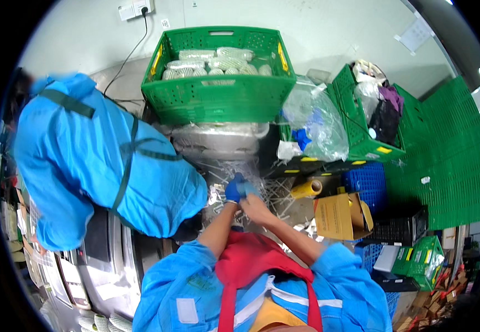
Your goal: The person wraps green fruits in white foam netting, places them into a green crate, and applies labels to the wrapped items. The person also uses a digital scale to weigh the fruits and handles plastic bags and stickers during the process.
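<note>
My left hand (234, 190), in a blue glove, is in front of my body, above a floor littered with thin pale strips (279, 191). Against it is my right hand (253, 203), its fingers closed on light blue, blurred material (250, 189), perhaps a glove. The two hands touch or nearly touch. Motion blur hides how the left fingers lie. Beyond them, a green plastic crate (219, 99) holds several produce items in white foam nets (227, 64).
Close on the left a co-worker in blue clothing (111, 157) bends over. At right are a clear plastic bag (319, 120), a yellow roll (306, 189), an open cardboard box (339, 216), a blue crate (364, 186) and a green crate with bags (348, 112). A metallic machine (107, 257) stands lower left.
</note>
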A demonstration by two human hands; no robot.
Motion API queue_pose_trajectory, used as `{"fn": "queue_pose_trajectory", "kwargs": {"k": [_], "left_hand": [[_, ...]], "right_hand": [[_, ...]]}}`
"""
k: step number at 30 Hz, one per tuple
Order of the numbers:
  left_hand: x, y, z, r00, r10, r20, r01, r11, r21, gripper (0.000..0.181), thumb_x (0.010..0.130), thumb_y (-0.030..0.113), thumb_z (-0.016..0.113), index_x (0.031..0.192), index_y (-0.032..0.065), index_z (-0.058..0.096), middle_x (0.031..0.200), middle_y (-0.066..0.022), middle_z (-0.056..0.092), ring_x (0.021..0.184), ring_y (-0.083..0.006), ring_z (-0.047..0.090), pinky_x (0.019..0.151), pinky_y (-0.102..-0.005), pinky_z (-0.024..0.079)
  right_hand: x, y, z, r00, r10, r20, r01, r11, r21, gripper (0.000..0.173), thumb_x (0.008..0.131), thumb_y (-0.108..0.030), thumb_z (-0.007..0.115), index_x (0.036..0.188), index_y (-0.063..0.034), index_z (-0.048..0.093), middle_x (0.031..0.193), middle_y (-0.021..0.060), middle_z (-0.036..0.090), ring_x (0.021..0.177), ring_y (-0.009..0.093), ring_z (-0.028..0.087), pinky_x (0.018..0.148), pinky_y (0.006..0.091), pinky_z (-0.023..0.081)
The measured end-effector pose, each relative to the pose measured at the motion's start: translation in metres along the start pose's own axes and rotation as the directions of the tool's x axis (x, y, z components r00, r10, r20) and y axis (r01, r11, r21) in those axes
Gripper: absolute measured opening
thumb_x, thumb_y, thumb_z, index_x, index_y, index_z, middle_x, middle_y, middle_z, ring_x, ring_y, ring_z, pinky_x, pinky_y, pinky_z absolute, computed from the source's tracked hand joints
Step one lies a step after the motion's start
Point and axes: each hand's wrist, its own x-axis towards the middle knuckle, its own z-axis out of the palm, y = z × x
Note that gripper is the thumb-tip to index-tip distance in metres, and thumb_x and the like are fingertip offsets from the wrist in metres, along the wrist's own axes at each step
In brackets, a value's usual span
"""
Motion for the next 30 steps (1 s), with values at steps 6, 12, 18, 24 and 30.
{"fn": "queue_pose_trajectory", "kwargs": {"k": [6,12,18,24,30], "left_hand": [[0.08,0.125,-0.087,0.989,0.138,-0.043,-0.145,0.927,-0.347,0.013,0.077,-0.001,0.05,0.088,0.0026,0.055,0.081,-0.0123,0.061,0.069,-0.0166,0.055,0.063,-0.0299,0.044],[0.056,0.197,-0.05,0.798,0.224,0.56,-0.081,0.96,-0.269,0.024,0.079,0.02,0.06,0.097,0.0059,0.059,0.092,-0.0127,0.06,0.084,-0.0208,0.058,0.075,-0.0328,0.046],[0.042,0.081,-0.024,0.69,0.211,0.692,0.079,0.929,-0.362,0.038,0.085,0.026,0.053,0.116,0.0047,0.051,0.116,-0.0099,0.053,0.104,-0.0199,0.051,0.091,-0.0325,0.039],[0.077,0.075,0.003,0.431,-0.078,0.899,0.052,0.997,0.062,0.042,0.084,0.034,0.049,0.115,0.0056,0.053,0.115,-0.0155,0.055,0.106,-0.0283,0.052,0.092,-0.0373,0.038],[0.1,0.086,0.002,0.479,-0.04,0.877,0.174,0.983,-0.05,0.037,0.086,0.025,0.049,0.116,0.0042,0.053,0.114,-0.0138,0.055,0.109,-0.0232,0.05,0.094,-0.0339,0.037]], "right_hand": [[-0.032,-0.027,-0.162,0.97,-0.194,-0.149,0.239,0.621,0.747,0.053,0.08,-0.016,0.056,0.128,-0.0018,0.039,0.126,0.0123,0.045,0.112,0.024,0.046,0.09,0.0362,0.04],[0.069,0.059,-0.134,0.918,0.109,0.38,-0.347,0.682,0.644,0.062,0.078,-0.028,0.064,0.127,0.0001,0.038,0.117,0.0087,0.049,0.106,0.017,0.045,0.09,0.0301,0.036],[0.1,0.07,-0.177,0.82,0.087,0.566,-0.441,0.727,0.527,0.026,0.084,-0.022,0.055,0.1,-0.0014,0.055,0.091,0.0056,0.058,0.083,0.016,0.053,0.074,0.0288,0.042],[0.137,0.083,-0.223,0.709,0.073,0.702,0.054,0.986,-0.158,0.035,0.083,-0.029,0.053,0.101,0.0007,0.053,0.094,0.0167,0.058,0.089,0.024,0.055,0.076,0.0351,0.042],[0.153,0.028,-0.299,0.514,-0.156,0.844,-0.201,0.934,0.295,0.026,0.079,-0.016,0.055,0.099,0.0,0.053,0.098,0.0081,0.056,0.089,0.016,0.052,0.078,0.031,0.042]]}}
